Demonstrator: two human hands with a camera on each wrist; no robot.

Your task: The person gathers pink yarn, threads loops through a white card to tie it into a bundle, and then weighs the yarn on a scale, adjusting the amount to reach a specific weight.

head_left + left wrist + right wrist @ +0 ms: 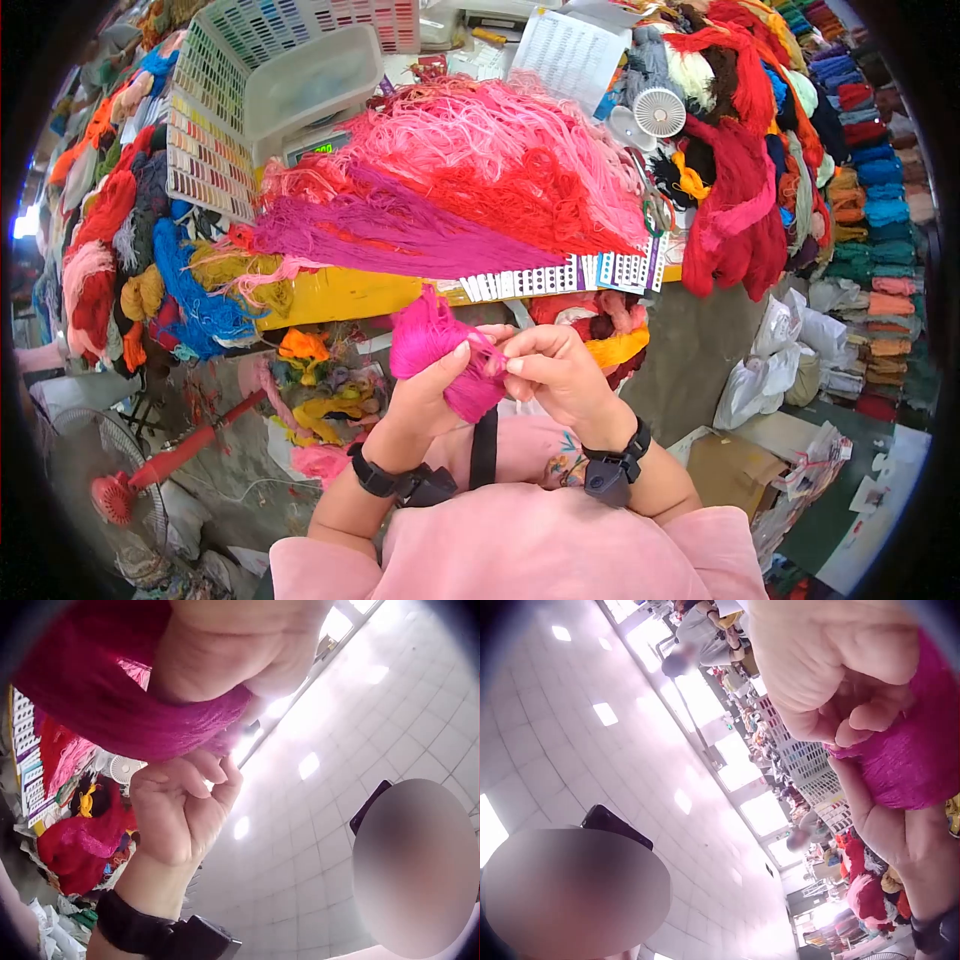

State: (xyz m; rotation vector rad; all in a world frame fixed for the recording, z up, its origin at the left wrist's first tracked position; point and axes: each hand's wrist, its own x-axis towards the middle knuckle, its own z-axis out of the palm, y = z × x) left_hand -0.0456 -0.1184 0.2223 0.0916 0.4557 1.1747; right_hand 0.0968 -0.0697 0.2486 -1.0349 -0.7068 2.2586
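Note:
A bundle of magenta yarn [425, 340] is held in front of the chest, its strands hanging below the fingers. My left hand [428, 392] grips it, thumb along its near side. At its right side my right hand [568, 378] pinches a few strands between thumb and fingertips. In the left wrist view the yarn [90, 697] spans the top left, with the right hand [176, 802] bent at its lower edge. The right wrist view has the yarn [922, 757] at the right, between the right hand [840, 660] and the left hand [900, 832].
Pink, red and purple yarn [480, 150] is heaped on the yellow-edged table [350, 297]. Around it are a clear plastic bin [315, 85], colour charts [210, 150], a small white fan [660, 112] and printed sheets [568, 58]. A cardboard box [725, 470] stands at the lower right.

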